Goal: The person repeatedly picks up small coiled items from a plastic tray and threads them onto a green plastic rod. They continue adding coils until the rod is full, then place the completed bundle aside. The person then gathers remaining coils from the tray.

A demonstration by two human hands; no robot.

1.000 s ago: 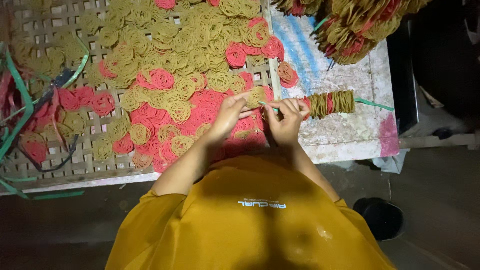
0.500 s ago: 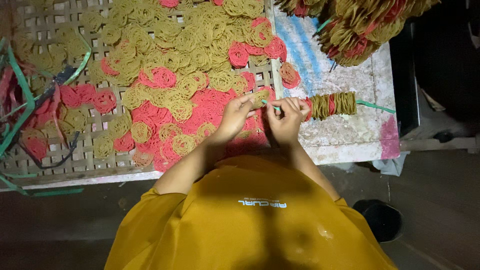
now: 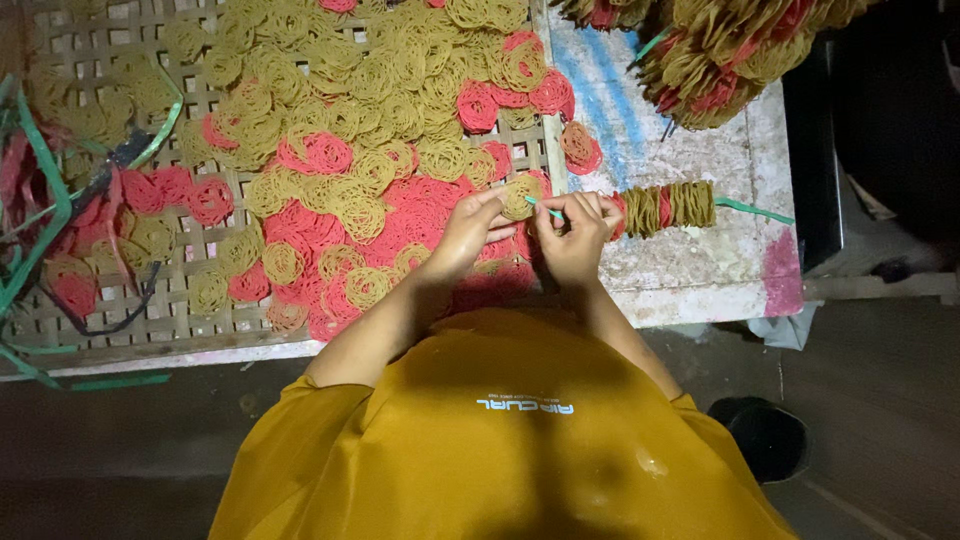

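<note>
My left hand [image 3: 468,232] pinches a yellow lacy round cracker [image 3: 519,196] and holds it against the tip of a green strap [image 3: 547,210]. My right hand [image 3: 578,232] grips that strap just behind the tip. Threaded on the strap to the right is a short stack of yellow and red crackers [image 3: 664,207], and the strap's green tail [image 3: 752,210] trails off over the white tabletop. Both hands work above a heap of loose red and yellow crackers [image 3: 370,190] lying on a woven lattice tray [image 3: 110,40].
Finished bundles of strung crackers [image 3: 730,50] lie at the top right on the stained white table [image 3: 690,270]. Loose green straps [image 3: 45,215] lie across the tray's left side. A dark shoe [image 3: 765,435] rests on the floor at the lower right.
My left hand has brought a yellow cracker up to the strap's tip. The hands and the stack have barely shifted otherwise.
</note>
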